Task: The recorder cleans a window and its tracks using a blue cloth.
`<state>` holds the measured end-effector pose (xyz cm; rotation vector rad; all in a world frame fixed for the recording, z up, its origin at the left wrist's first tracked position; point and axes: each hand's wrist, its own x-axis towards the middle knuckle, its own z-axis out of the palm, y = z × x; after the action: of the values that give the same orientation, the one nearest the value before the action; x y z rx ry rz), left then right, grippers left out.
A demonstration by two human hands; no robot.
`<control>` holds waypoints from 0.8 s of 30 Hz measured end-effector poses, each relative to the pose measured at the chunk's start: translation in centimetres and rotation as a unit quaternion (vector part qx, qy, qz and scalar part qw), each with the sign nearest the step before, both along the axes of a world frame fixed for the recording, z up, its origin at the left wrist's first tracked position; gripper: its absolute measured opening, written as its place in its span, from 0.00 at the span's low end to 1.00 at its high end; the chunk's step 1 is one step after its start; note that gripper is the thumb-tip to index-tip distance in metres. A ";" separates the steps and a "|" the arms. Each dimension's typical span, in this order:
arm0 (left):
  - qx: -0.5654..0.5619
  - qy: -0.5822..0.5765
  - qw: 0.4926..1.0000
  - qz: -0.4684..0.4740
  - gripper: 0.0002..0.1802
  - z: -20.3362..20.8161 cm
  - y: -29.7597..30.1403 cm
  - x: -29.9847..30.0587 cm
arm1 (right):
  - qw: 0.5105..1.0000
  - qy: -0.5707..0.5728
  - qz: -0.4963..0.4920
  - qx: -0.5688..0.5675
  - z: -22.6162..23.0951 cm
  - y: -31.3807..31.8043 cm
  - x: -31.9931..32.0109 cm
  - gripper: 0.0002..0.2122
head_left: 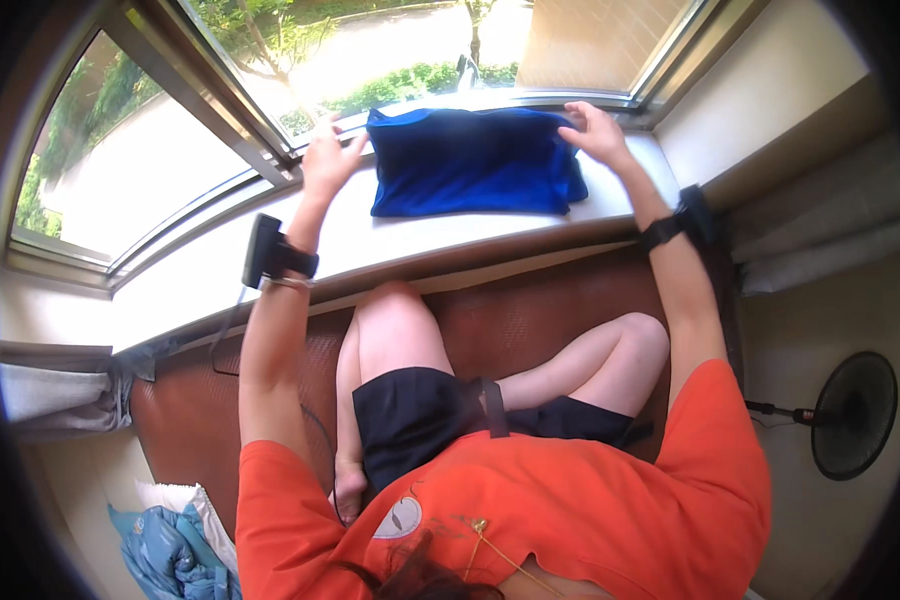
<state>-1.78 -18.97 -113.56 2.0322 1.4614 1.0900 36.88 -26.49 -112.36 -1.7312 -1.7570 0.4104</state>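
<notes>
A folded blue cloth, looking like a garment point(470, 165), lies flat on the white window sill in front of me. My left hand point(332, 160) is just off its left edge, fingers apart and holding nothing. At its far right corner is my right hand point(595, 135), with fingers spread; the fingertips are close to the cloth's edge, and I cannot tell whether they touch it. Layers of fabric show along the cloth's right side.
The white sill point(205, 275) runs below a sliding window with a metal frame point(210, 90). I sit cross-legged on a brown mat point(185, 420). A fan point(854, 415) stands at right, grey curtains point(60, 395) hang at both sides, and blue bedding point(170, 550) lies at lower left.
</notes>
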 end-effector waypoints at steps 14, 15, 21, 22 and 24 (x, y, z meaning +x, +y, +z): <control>0.166 0.351 0.909 -0.148 0.11 -3.1 -4.8 1.7 | 0.935 -0.299 0.157 0.108 -2.0 -4.0 -5.0 0.07; 0.242 0.306 0.913 -0.122 0.06 -2.4 -3.9 1.7 | 0.938 -0.319 0.111 0.079 -0.4 -3.5 -5.3 0.04; 0.116 0.206 0.972 0.018 0.12 11.1 -2.3 2.3 | 0.991 -0.095 0.040 -0.087 12.1 -0.2 -5.2 0.10; 0.081 0.160 0.984 0.021 0.14 12.7 -1.3 1.7 | 0.993 0.010 0.072 -0.093 13.2 0.5 -5.3 0.11; -0.045 -0.017 0.999 -0.009 0.15 14.6 -0.9 0.9 | 0.980 0.128 0.085 -0.123 15.3 1.2 -5.5 0.11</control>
<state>-0.89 -19.89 -98.93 1.9521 1.4470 1.0272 31.42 -25.30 -97.07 -1.6103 -1.7260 0.9177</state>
